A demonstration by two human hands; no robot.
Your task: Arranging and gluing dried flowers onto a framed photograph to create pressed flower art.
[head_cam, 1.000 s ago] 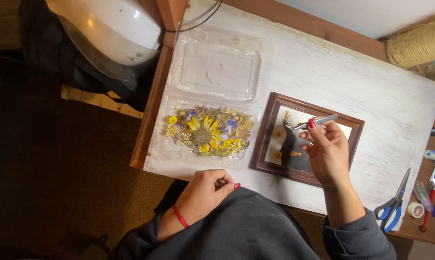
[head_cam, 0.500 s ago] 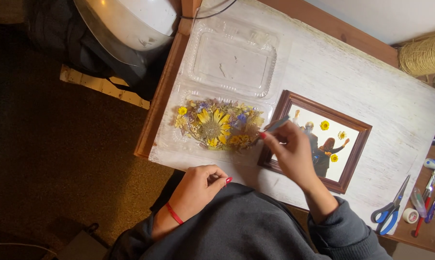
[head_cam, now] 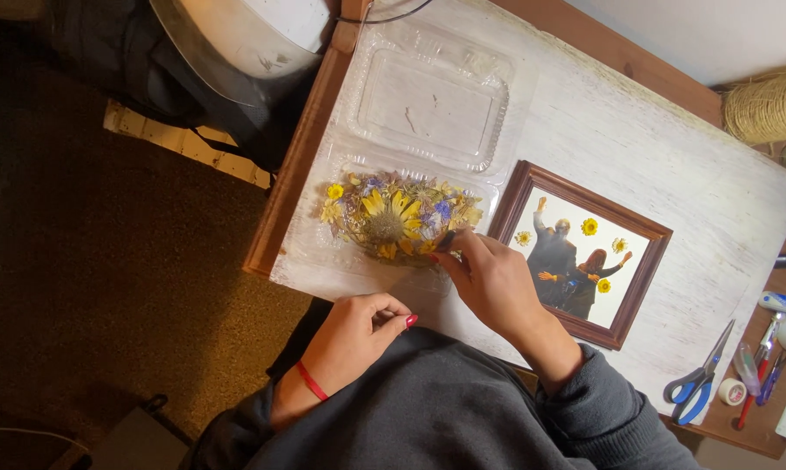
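Yellow pressed flowers (head_cam: 399, 215) lie in our clear plastic tray (head_cam: 428, 100) on the white surface (head_cam: 671, 165) | right hand (head_cam: 495, 280) pinching a small dark tool at them | left hand (head_cam: 358, 331) curled, empty | picking step; we judge placing needs a light touch | framed photo (head_cam: 584, 252) beside, 4 flowers on it.

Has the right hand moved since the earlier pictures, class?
Yes. The right hand has left the picture frame and crossed leftward to the dried flowers in the clear tray.
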